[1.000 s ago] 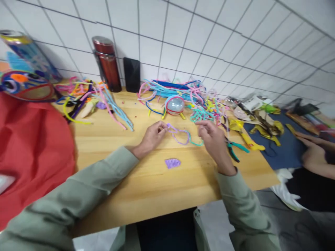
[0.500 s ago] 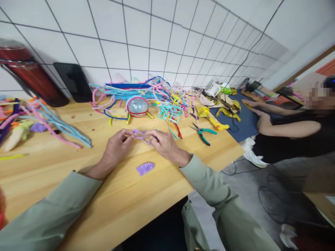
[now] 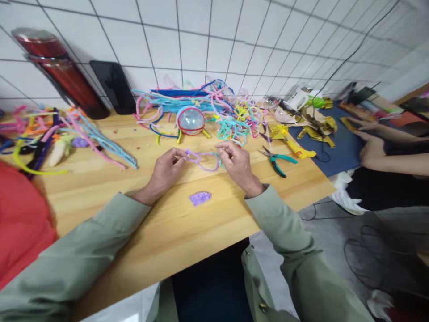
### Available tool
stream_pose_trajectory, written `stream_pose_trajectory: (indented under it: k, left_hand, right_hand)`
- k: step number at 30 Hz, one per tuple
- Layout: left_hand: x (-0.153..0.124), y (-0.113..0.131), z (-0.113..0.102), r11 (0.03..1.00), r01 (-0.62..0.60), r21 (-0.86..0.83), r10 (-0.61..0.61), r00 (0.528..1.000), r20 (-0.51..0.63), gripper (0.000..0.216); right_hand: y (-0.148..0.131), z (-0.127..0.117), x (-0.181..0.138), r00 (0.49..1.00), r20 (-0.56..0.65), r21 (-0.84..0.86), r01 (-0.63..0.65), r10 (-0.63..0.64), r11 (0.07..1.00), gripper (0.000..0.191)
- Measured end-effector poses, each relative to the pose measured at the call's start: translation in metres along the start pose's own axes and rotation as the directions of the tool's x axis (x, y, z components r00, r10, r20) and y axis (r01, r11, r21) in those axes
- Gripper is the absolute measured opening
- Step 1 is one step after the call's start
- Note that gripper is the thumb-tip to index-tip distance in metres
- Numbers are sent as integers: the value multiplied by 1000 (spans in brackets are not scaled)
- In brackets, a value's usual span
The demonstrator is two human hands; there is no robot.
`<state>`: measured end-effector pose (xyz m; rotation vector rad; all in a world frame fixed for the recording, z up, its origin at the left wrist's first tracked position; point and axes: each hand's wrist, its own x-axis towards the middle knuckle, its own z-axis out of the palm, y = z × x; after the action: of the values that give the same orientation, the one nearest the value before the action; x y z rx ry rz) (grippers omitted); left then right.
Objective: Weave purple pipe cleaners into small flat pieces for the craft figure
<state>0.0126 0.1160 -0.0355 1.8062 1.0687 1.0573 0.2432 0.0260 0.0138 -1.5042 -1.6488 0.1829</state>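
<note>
Through my head view, the left hand (image 3: 167,169) has its grip pinched closed, thumb against forefinger, on one end of a looped purple strand (image 3: 209,170). That strand spans the space between both hands, over the table (image 3: 161,241). The right hand (image 3: 237,164) curls beside its far end, forefinger extended — whether that grip has hold of anything, I can't make out. Nearer me lies a flat purple piece (image 3: 200,197); pliers (image 3: 279,162) rest right of the right hand.
</note>
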Motion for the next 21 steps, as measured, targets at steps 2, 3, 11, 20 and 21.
stream_pose_trajectory:
  k: [2, 3, 11, 20, 21]
  left_hand:
    - [1, 3, 0, 1000, 20, 8, -20, 1000, 17, 11]
    - [1, 4, 0, 1000, 23, 8, -23, 999, 24, 9]
    - [0, -4, 1, 1000, 14, -26, -13, 999, 40, 14]
    - [-4, 6, 4, 992, -83, -95, 89, 994, 67, 10]
    - [-3, 4, 6, 992, -85, -97, 93, 993, 75, 10]
  right_hand:
    - [3, 1, 2, 1000, -20, 0, -1, 1, 1000, 27]
    - [4, 2, 2, 1000, -15, -1, -2, 2, 1000, 27]
    - [-3, 14, -5, 991, 136, 50, 8, -15, 999, 36]
    - [-15, 4, -12, 986, 115, 111, 105, -117, 988, 26]
    - [-13, 4, -11, 985, 106, 84, 127, -135, 988, 23]
